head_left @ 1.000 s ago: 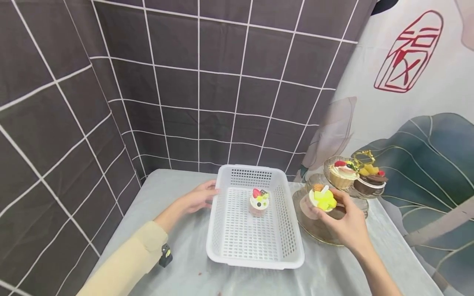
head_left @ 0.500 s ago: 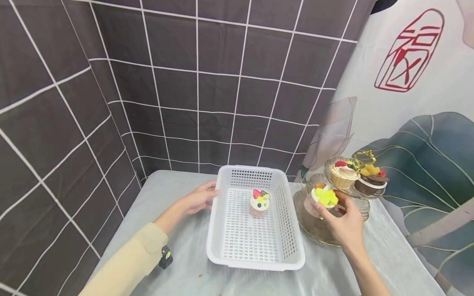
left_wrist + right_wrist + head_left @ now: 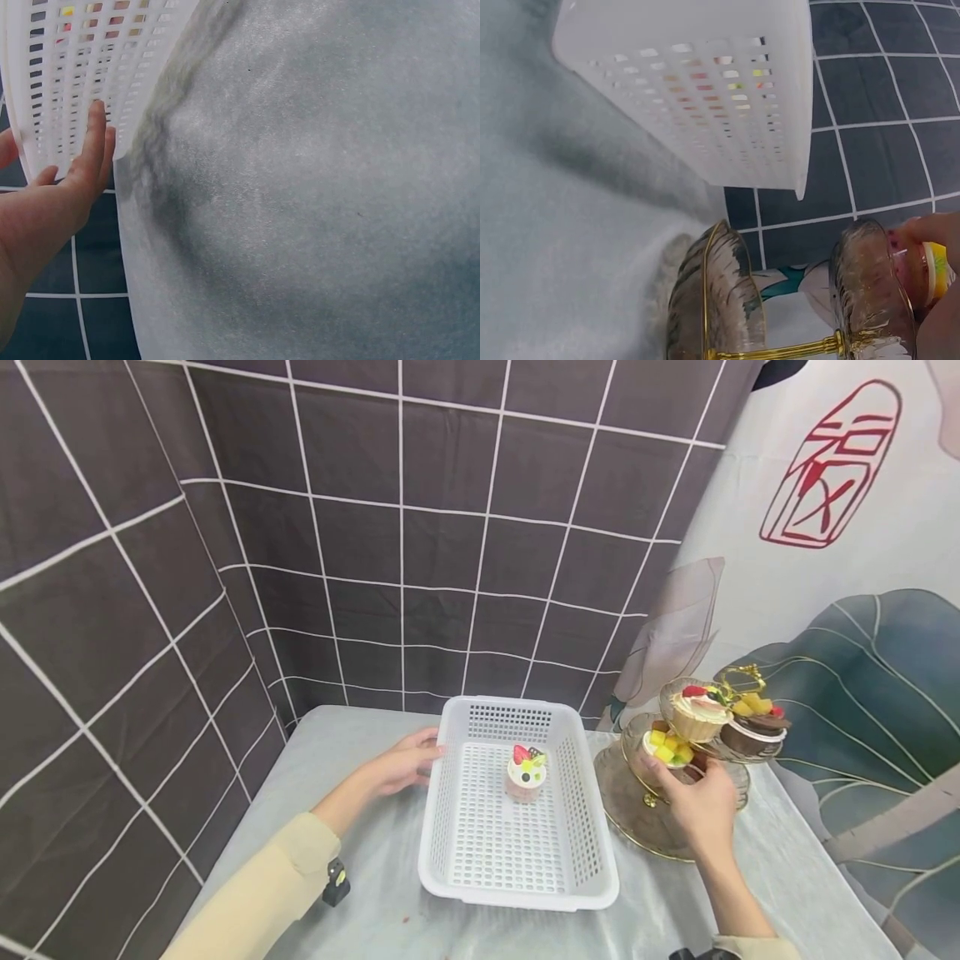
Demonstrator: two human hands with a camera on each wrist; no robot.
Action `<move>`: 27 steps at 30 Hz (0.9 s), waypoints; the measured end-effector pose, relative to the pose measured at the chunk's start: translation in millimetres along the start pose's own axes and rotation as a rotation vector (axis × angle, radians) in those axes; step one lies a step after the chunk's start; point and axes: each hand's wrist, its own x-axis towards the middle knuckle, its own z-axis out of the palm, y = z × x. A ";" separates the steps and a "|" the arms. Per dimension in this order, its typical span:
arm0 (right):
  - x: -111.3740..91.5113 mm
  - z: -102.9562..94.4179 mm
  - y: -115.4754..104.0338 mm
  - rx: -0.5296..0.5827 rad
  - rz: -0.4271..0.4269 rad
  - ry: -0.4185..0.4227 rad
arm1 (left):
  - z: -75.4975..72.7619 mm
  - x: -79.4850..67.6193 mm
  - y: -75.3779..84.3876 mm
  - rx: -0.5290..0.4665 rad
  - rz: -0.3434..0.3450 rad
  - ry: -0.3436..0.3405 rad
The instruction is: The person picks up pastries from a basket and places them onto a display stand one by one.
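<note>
My right hand (image 3: 703,797) grips a cupcake (image 3: 667,748) topped with yellow fruit cubes, at the middle tier of a glass tiered stand (image 3: 637,810). In the right wrist view the cupcake's pink cup (image 3: 909,274) is partly hidden by the fingers and sits at the glass dish (image 3: 868,277). My left hand (image 3: 401,766) touches the left side of a white plastic basket (image 3: 517,897), its fingers extended along the outer wall in the left wrist view. Inside the basket a cupcake (image 3: 525,774) with strawberry and cream topping stands upright.
On the stand's top tier sit a cream cupcake (image 3: 698,717) and a chocolate cupcake (image 3: 752,735). A gold handle (image 3: 744,675) rises above them. Dark gridded cloth (image 3: 442,543) hangs behind the grey-covered table (image 3: 360,860).
My right hand has carried the yellow-fruit cupcake back and to the right, from the stand's front left onto its middle tier. The left hand and basket have stayed put.
</note>
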 end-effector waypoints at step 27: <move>-58.0 20.2 -17.4 0.013 -0.584 0.201 | -2.7 4.1 -4.4 -0.021 -0.007 0.018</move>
